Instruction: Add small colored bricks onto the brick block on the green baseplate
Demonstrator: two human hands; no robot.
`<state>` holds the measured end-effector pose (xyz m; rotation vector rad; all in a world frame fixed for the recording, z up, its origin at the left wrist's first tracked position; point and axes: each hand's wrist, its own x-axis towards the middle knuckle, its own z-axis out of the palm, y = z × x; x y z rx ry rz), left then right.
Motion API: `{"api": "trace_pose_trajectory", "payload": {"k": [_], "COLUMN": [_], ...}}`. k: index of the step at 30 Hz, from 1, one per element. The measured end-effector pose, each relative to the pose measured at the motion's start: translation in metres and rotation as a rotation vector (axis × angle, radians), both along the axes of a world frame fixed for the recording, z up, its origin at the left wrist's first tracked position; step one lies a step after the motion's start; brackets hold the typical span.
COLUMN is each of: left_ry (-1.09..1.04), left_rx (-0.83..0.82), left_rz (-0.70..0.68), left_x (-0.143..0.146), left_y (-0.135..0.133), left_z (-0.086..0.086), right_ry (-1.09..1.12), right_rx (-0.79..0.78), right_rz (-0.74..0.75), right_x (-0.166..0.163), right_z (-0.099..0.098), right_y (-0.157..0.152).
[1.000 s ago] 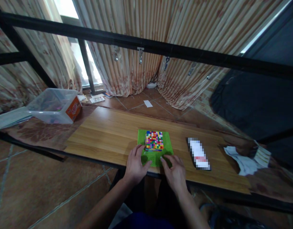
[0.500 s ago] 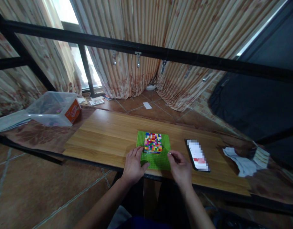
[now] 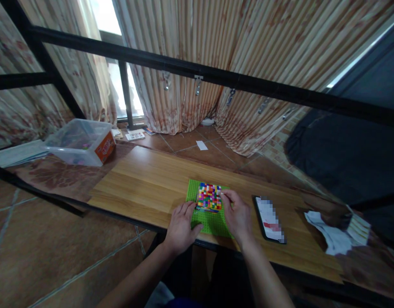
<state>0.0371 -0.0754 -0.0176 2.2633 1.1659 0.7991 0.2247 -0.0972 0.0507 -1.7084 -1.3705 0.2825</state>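
A green studded baseplate [image 3: 213,226] lies on the wooden board. On it stands a low square block of small multicoloured toy bricks [image 3: 210,197]. My left hand [image 3: 181,224] rests over the baseplate's left edge, its fingertips beside the block's lower left corner and its thumb spread away. My right hand [image 3: 237,214] is at the block's right side, thumb and forefinger pinched at its upper right edge. Between those fingertips is a small white brick [image 3: 221,193], partly hidden; whether it touches the block I cannot tell.
A phone [image 3: 269,219] lies right of the baseplate on the wooden board [image 3: 145,184]. Crumpled white paper [image 3: 331,235] is at the far right. A clear plastic box [image 3: 78,143] with an orange label stands at the left. A black metal rail [image 3: 184,70] crosses ahead of curtains.
My right hand has moved forward and left, from the baseplate's right edge to the block's upper right edge, carrying the white brick. My left hand stays by the block. The view has shifted slightly.
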Motion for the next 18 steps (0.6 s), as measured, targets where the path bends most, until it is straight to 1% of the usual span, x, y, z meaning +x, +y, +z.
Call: {"api": "trace_pose_trajectory", "payload": {"k": [3, 6, 13, 18], "left_ry": [0.005, 0.003, 0.002, 0.01], "left_rx": [-0.011, -0.021, -0.04, -0.035], "left_rz": [-0.005, -0.008, -0.009, -0.012], "left_x": [0.0, 0.0, 0.0, 0.0], "left_y": [0.0, -0.001, -0.001, -0.001], "left_z": [0.001, 0.003, 0.007, 0.004], "right_ry": [-0.056, -0.004, 0.307, 0.587], "right_rx": [0.091, 0.113, 0.057, 0.071], "right_rz": [-0.016, -0.058, -0.1, -0.123], "right_x": [-0.002, -0.003, -0.001, -0.006], "right_z": [-0.009, -0.021, -0.047, -0.052], "right_y": [0.011, 0.02, 0.033, 0.038]}}
